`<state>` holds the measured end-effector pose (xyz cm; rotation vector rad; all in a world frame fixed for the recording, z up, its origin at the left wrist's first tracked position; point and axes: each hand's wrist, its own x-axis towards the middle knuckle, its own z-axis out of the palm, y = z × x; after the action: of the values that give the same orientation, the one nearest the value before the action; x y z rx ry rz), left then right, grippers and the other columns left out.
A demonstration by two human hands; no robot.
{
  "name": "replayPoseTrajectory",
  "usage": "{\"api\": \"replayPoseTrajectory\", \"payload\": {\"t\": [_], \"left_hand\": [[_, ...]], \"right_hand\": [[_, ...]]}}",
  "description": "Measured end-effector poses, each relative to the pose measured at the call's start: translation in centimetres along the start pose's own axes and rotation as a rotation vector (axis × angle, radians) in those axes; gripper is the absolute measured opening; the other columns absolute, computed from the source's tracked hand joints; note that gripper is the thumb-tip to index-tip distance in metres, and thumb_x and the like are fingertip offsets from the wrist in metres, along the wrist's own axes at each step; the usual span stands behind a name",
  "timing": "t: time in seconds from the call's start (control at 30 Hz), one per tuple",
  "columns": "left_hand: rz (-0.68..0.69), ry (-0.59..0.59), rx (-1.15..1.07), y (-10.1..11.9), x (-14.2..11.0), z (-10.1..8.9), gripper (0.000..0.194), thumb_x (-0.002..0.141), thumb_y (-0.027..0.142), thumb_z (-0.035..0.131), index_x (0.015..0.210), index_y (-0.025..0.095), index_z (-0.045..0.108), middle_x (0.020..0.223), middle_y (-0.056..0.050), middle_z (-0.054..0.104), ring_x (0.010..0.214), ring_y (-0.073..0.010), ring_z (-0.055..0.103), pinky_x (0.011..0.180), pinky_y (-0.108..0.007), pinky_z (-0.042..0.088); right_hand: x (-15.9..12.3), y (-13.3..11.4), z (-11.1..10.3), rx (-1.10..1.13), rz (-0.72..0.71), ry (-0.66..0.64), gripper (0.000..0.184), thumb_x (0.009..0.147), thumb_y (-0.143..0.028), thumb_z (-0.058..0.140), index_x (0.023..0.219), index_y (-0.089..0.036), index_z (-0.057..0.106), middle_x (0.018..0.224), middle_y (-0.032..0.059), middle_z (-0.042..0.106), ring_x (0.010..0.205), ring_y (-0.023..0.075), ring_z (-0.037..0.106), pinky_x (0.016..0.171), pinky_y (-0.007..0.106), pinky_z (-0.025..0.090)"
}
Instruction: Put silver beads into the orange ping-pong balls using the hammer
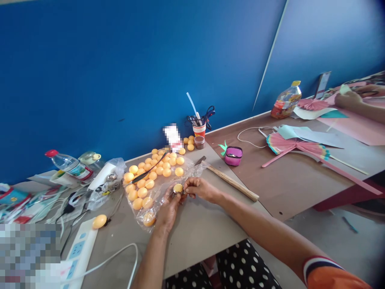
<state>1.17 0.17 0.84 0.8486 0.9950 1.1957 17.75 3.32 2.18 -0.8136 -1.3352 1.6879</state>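
My left hand [170,209] is closed around a small round object [178,188] with a gold-coloured face and a dark shiny rim; its exact kind is too small to make out. From the other side, the bent fingers of my right hand [201,189] pinch at its edge. Whether they hold anything else is hidden. A clear plastic bag [141,218] of orange table tennis balls [152,176] lies just left of my hands, with a black strap [148,169] across it. Beyond my right hand rests a hammer [233,182] with a wooden handle.
A paper cup [199,130] of pens and a small round jar [199,142] stand by the blue wall. The purple pouch [234,155] and pink paper fan [296,144] lie right. Bottles, cables and a power strip [80,249] are left. Another person's hands [350,99] work far right.
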Motion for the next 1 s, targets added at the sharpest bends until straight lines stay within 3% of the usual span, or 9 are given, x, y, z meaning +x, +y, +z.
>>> {"api": "replayPoseTrajectory", "payload": {"t": [0.13,0.4,0.7,1.0], "left_hand": [[0.008,0.011,0.049,0.1,0.0,0.1,0.046,0.072,0.03,0.073,0.116,0.025,0.057,0.099,-0.005,0.07,0.089,-0.0224,0.067,0.084,-0.039,0.052],[0.015,0.001,0.119,-0.4,0.3,-0.5,0.06,0.073,0.032,0.072,0.129,0.027,0.049,0.106,-0.005,0.069,0.093,-0.0242,0.066,0.082,-0.039,0.052],[0.059,0.048,0.218,-1.2,0.6,-1.2,0.055,0.073,0.036,0.072,0.124,0.026,0.056,0.102,-0.006,0.07,0.092,-0.0265,0.066,0.083,-0.041,0.052],[0.099,0.083,0.352,-0.6,0.1,-0.9,0.062,0.072,0.039,0.072,0.128,0.022,0.052,0.106,-0.009,0.07,0.096,-0.0272,0.066,0.086,-0.04,0.051]], "right_hand": [[0.0,0.3,0.9,-0.072,-0.028,0.038,0.007,0.07,-0.02,0.064,0.073,-0.015,0.06,0.06,-0.0032,0.058,0.052,0.0077,0.044,0.051,0.021,0.035],[0.3,0.5,1.5,0.072,0.016,0.071,0.01,0.068,-0.022,0.065,0.072,-0.015,0.059,0.06,-0.0012,0.062,0.056,0.0118,0.056,0.055,0.024,0.041],[0.5,1.0,1.2,-0.029,0.06,0.118,0.004,0.068,-0.017,0.061,0.069,-0.015,0.058,0.054,-0.0022,0.062,0.044,0.0068,0.042,0.045,0.02,0.029],[0.3,1.0,1.1,-0.07,0.053,0.115,0.006,0.068,-0.02,0.059,0.066,-0.016,0.055,0.05,-0.0033,0.057,0.043,0.0073,0.042,0.042,0.019,0.032]]}}
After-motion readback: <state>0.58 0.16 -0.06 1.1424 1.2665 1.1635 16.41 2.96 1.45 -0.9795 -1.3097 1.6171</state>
